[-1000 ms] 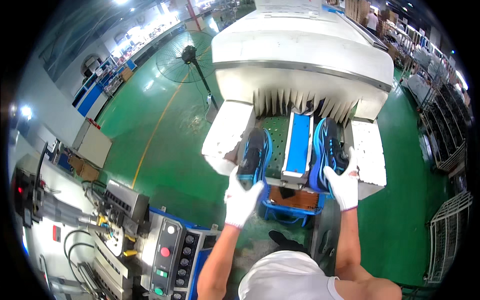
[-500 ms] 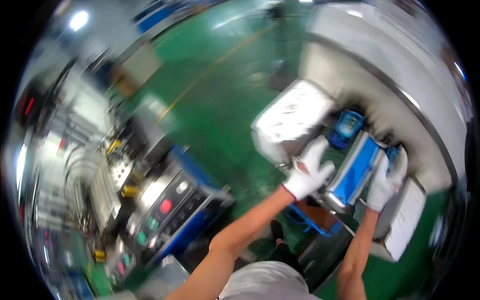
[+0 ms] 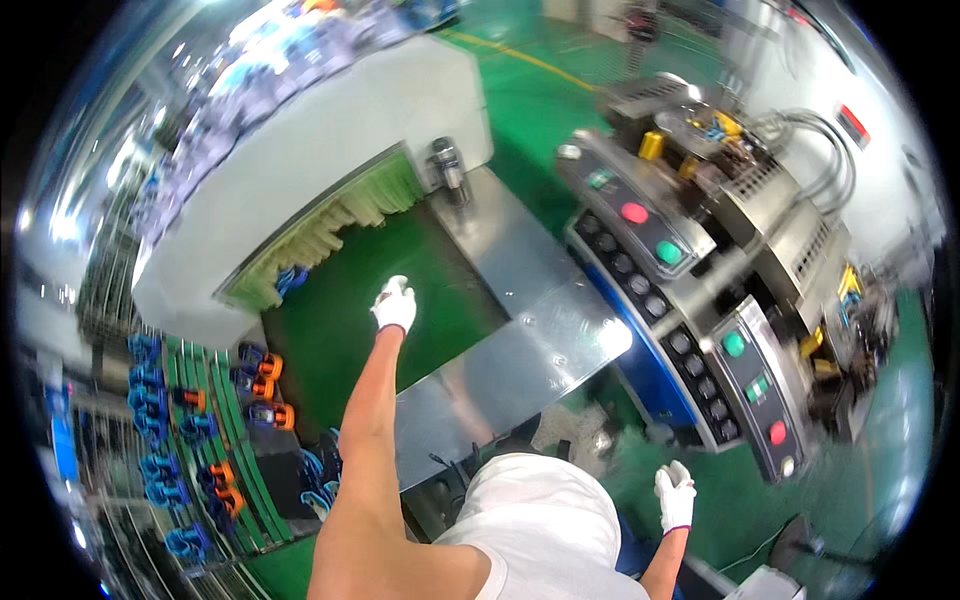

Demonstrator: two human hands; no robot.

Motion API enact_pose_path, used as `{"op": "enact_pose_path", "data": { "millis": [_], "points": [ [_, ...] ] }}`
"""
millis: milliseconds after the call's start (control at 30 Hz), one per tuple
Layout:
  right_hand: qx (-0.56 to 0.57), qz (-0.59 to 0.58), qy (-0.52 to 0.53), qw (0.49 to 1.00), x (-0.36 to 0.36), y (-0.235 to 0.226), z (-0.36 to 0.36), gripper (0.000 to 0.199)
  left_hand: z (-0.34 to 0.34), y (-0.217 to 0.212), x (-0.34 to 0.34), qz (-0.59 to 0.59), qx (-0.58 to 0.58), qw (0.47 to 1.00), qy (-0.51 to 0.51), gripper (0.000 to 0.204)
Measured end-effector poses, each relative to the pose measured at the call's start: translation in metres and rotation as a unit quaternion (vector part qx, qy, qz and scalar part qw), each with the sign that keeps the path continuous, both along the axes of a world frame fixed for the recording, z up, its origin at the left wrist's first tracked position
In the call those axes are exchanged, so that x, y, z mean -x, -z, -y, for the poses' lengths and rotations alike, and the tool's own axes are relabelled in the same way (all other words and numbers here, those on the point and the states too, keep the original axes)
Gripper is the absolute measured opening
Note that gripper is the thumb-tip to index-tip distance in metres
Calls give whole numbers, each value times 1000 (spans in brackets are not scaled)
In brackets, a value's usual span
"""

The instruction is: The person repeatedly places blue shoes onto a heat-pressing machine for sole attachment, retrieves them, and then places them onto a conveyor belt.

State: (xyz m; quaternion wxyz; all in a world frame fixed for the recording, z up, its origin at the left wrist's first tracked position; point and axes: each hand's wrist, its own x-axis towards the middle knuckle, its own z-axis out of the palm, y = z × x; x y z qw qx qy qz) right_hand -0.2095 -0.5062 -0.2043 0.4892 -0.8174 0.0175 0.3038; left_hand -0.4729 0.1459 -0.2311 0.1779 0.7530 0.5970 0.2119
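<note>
My left hand, in a white glove, reaches out above a green conveyor belt. Its fingers are loosely bent and somewhat apart, and I see no object in it. A small blue piece lies by the fringed curtain of a white tunnel housing. My right hand, gloved too, hangs low on the right, its fingers half bent with nothing visible in them. Nearest to it is the machine with a control panel.
A metal table bends round the belt, with a dark cylinder at its far end. Left stand racks with green rails and blue and orange shoe-like pieces. Another button panel juts out at right.
My view has swung from a metal fixture with a blue top, between both hands, to the belt and machine. My hands are now far apart, the right lowered.
</note>
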Motion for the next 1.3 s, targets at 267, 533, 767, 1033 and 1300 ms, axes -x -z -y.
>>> {"op": "enact_pose_path", "data": {
  "millis": [267, 533, 767, 1033, 1300],
  "points": [
    [217, -27, -153, 964, -22, 39, -100, 61, -60, 88, 100, -106, 138, 983, -56, 55],
    [344, -121, -109, 925, -21, -16, -139, 59, -331, 87, 252, -320, -152, 918, -175, 57],
    [382, -116, -57, 915, -10, -37, -186, 38, -432, 133, 408, -432, -44, 899, -54, 33],
    [353, 94, -478, 799, -12, 16, -195, 60, -252, 106, 287, -143, 17, 983, -112, 42],
    [50, 183, -570, 800, 45, -47, -391, 59, -7, 3, 79, 92, 43, 986, 134, 14]
  ]
}}
